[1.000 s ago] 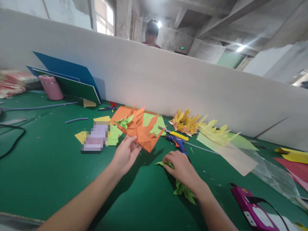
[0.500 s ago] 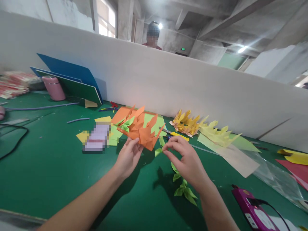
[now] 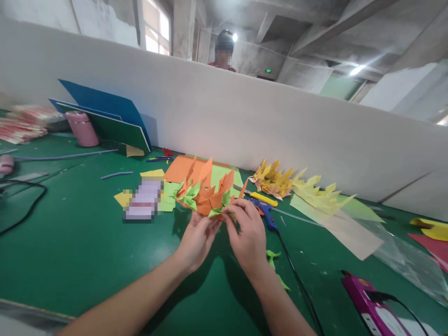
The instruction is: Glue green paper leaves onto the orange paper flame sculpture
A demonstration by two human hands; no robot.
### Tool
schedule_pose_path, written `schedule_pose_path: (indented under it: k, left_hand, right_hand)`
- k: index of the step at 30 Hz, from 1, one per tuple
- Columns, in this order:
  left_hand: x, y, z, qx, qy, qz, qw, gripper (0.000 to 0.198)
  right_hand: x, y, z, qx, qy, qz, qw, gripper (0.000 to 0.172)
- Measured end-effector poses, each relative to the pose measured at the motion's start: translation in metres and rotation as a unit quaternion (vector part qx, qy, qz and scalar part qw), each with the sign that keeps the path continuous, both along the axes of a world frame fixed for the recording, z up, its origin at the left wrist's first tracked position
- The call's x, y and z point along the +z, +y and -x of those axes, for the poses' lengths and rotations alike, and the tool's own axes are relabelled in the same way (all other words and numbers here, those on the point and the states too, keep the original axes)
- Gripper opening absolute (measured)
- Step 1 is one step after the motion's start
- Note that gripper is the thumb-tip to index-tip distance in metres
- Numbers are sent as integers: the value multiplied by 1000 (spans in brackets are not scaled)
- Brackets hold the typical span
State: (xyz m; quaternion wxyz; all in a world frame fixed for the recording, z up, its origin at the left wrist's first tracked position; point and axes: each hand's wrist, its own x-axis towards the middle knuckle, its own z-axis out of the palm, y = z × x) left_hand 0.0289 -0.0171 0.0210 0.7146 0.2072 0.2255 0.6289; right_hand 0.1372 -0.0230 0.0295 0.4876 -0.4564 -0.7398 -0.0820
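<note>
My left hand [image 3: 199, 238] grips the lower edge of a folded orange paper crown [image 3: 206, 198] with tall points, held above the green table. Against the crown's front right, my right hand [image 3: 247, 233] pinches a small green folded paper leaf piece [image 3: 216, 213]. Another green leaf piece [image 3: 190, 195] is on the crown's left side. Partly hidden behind my right wrist, more green folded leaves [image 3: 275, 259] lie on the table. A blue glue gun [image 3: 268, 212] rests just beyond my right hand, beside a yellow-handled cutter [image 3: 264, 198].
Yellow-orange folded paper [image 3: 273, 179] and pale yellow folded paper [image 3: 318, 193] stand at the back right. A blurred phone [image 3: 143, 200] lies left on paper sheets. A pink bottle [image 3: 84, 130] leans near boards [image 3: 108, 126]. A purple power strip [image 3: 371, 303] sits front right. Behind the white partition [image 3: 245, 107] is a person.
My right hand has moved left, bringing the green leaf piece against the orange crown. The crown has turned, showing the leaf on its left. The glue gun now shows more.
</note>
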Motion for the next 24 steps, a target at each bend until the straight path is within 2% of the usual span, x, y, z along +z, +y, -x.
schedule_pose_path:
  k: [8,15,24]
  left_hand:
    - [-1,-1,0,9,15,9,1000,22]
    - [-2,-2,-1,17,21,27,999,32]
    - [1,-3,0,12,15,37,999,34]
  right_hand:
    - [-4,-2,5,-5,-9,-14,1000,12]
    - [-5,0,6,5,8,-19,1000,10]
    - [-7,2,5,12,43,-12,999,11]
